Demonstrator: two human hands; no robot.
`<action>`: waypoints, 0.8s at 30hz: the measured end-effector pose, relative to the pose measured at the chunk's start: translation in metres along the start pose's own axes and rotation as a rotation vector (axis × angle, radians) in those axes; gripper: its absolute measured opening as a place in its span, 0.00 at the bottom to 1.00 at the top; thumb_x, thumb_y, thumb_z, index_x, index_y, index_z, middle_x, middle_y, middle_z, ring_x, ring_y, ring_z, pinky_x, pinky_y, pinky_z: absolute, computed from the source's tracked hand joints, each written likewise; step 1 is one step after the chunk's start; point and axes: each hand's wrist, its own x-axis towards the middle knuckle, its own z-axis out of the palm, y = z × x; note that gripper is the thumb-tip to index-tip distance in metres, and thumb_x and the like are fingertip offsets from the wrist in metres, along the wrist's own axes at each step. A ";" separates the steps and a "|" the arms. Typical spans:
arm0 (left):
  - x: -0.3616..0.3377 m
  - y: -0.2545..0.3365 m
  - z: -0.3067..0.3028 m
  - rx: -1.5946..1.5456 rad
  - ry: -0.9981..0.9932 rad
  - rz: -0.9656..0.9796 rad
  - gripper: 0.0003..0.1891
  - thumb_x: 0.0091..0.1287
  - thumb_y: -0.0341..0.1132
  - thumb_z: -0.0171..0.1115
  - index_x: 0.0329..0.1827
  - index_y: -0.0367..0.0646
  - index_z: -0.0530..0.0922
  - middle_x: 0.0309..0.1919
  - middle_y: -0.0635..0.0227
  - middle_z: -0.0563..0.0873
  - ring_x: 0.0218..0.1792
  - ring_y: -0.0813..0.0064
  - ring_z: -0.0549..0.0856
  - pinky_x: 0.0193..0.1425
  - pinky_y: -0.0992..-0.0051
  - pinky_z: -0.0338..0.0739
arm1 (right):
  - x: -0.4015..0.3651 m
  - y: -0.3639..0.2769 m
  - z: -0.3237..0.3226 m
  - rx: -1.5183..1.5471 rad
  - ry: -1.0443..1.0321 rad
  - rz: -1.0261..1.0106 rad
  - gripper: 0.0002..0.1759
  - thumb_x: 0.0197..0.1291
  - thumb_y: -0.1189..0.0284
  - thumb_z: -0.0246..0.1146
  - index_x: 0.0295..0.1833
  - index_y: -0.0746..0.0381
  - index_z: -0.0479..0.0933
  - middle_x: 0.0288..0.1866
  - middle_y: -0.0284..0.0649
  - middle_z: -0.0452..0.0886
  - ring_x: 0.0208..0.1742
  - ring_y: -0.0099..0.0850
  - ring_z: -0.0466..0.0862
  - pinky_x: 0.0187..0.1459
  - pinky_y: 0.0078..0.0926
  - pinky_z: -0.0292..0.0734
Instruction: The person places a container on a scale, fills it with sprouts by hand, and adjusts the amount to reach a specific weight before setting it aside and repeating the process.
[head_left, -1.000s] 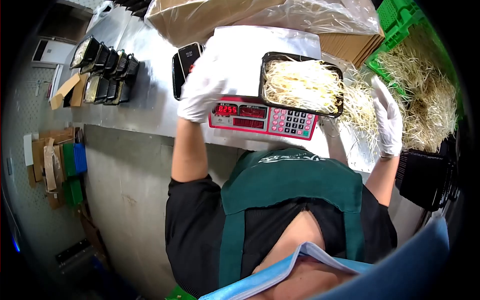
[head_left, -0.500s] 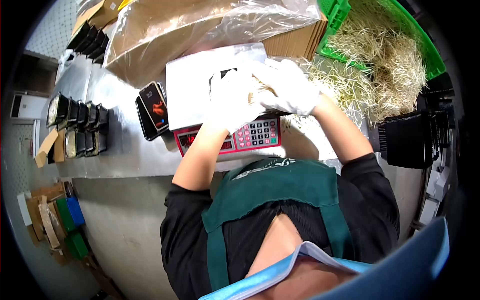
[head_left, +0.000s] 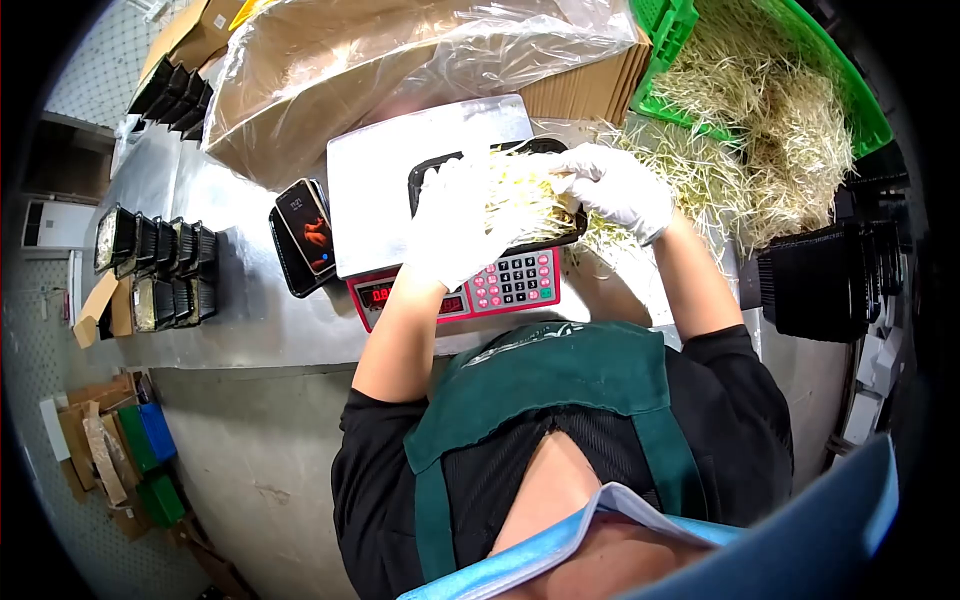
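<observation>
A black tray (head_left: 567,232) of pale sprouts (head_left: 528,203) sits partly over the right side of the scale's silver plate (head_left: 372,160). My gloved left hand (head_left: 455,225) covers the tray's left part, its fingers round the sprouts; glare washes out their detail. My gloved right hand (head_left: 618,192) is at the tray's right end, fingers curled together; what they pinch is hidden. Red-framed keys and a lit display belong to the scale (head_left: 513,280), below the tray.
Loose sprouts (head_left: 690,175) lie right of the scale, beside a green crate (head_left: 870,120) of sprouts. Stacked black trays (head_left: 815,280) stand far right. A phone (head_left: 305,225) rests left, near filled trays (head_left: 150,240). A plastic-lined box (head_left: 300,100) stands behind.
My hands have moved apart, my right hand slightly right and down, uncovering the tray and sprouts. My right fingers have curled in.
</observation>
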 end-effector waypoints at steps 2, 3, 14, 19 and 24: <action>0.000 0.001 -0.001 -0.001 0.003 0.003 0.45 0.58 0.55 0.64 0.71 0.34 0.58 0.63 0.44 0.69 0.65 0.47 0.68 0.71 0.55 0.57 | -0.005 -0.006 0.001 0.081 -0.060 0.120 0.23 0.57 0.67 0.64 0.59 0.62 0.74 0.40 0.40 0.84 0.42 0.24 0.81 0.46 0.25 0.76; 0.002 0.004 -0.005 -0.033 -0.022 -0.022 0.45 0.58 0.55 0.64 0.71 0.35 0.57 0.63 0.44 0.69 0.65 0.47 0.67 0.71 0.55 0.56 | -0.007 -0.002 0.005 0.287 -0.062 0.052 0.24 0.57 0.67 0.65 0.59 0.62 0.75 0.43 0.42 0.83 0.45 0.24 0.81 0.49 0.25 0.76; 0.001 0.007 -0.004 -0.001 -0.079 -0.038 0.43 0.60 0.53 0.59 0.71 0.32 0.56 0.64 0.42 0.68 0.64 0.46 0.68 0.70 0.53 0.56 | -0.025 0.000 -0.005 0.444 0.187 0.130 0.17 0.57 0.59 0.67 0.39 0.63 0.83 0.26 0.32 0.81 0.25 0.15 0.76 0.27 0.15 0.69; 0.002 0.005 -0.002 0.052 0.040 0.029 0.41 0.58 0.51 0.63 0.68 0.33 0.61 0.61 0.47 0.72 0.61 0.51 0.71 0.68 0.58 0.61 | -0.051 0.117 -0.051 0.495 0.470 0.155 0.16 0.56 0.62 0.67 0.42 0.64 0.82 0.27 0.34 0.81 0.26 0.16 0.78 0.29 0.16 0.69; -0.014 0.000 -0.055 -0.501 -0.100 -0.058 0.42 0.49 0.50 0.74 0.63 0.36 0.67 0.55 0.51 0.75 0.58 0.55 0.73 0.65 0.64 0.64 | -0.078 0.111 -0.063 -0.493 0.349 0.537 0.21 0.58 0.55 0.64 0.43 0.64 0.82 0.27 0.38 0.82 0.27 0.20 0.82 0.32 0.22 0.73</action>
